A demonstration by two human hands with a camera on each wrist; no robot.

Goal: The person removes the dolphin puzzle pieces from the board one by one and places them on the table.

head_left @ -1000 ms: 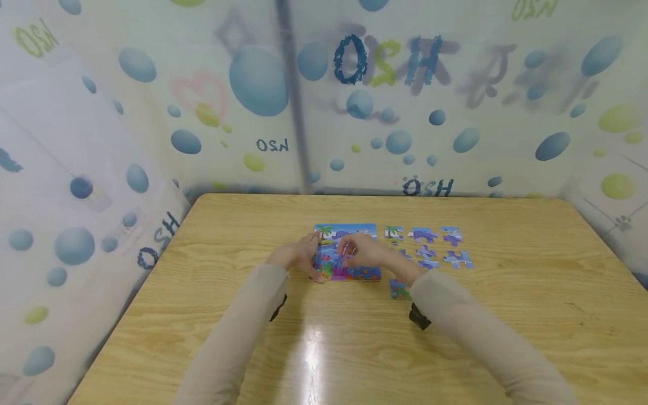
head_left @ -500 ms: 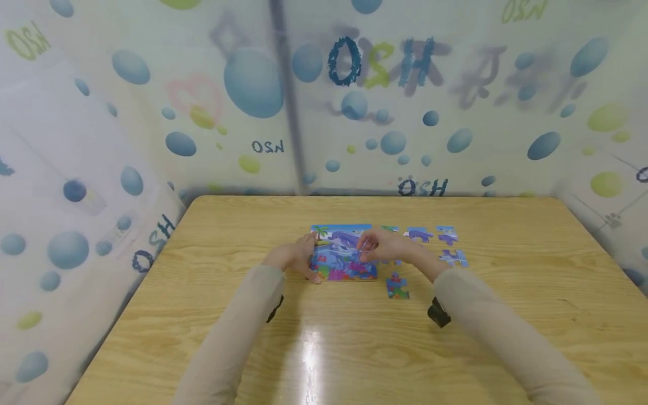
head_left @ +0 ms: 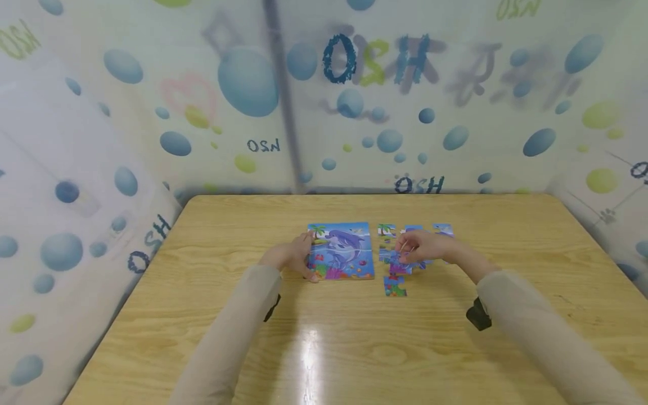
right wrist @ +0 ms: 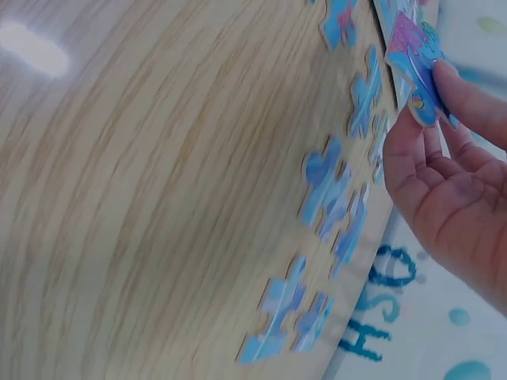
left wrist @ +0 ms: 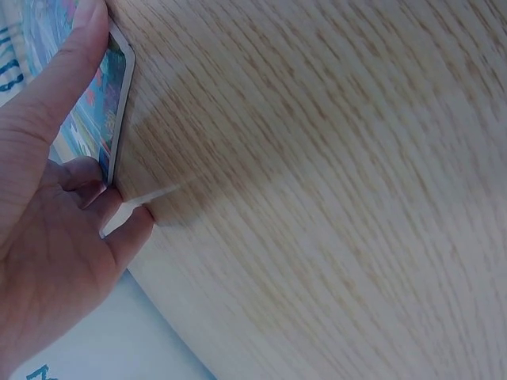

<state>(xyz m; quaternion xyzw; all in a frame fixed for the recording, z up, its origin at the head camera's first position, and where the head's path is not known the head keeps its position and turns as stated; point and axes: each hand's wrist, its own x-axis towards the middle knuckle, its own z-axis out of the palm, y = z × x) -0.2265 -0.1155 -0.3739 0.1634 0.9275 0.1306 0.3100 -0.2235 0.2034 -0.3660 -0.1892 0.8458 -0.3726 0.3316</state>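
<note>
A square dolphin picture puzzle board (head_left: 344,253) lies flat on the table. My left hand (head_left: 298,256) holds it along its left side. The left wrist view shows the thumb (left wrist: 67,75) at one edge and bent fingers at another corner. With thumb and fingers, my right hand (head_left: 427,247) pinches a pink and blue jigsaw piece (right wrist: 412,67), raised over the loose pieces to the right of the board. That hand hides part of the loose pieces in the head view.
Several loose jigsaw pieces lie right of the board, among them a palm tree piece (head_left: 386,229), a far-right piece (head_left: 443,229) and a green-cornered piece (head_left: 394,287) nearer me. The wooden table (head_left: 243,337) ends at a patterned curtain wall (head_left: 202,129) behind.
My right hand has moved right, from above the board to above the loose pieces, carrying the jigsaw piece. My left hand stays at the board's left side. The head view has shifted slightly.
</note>
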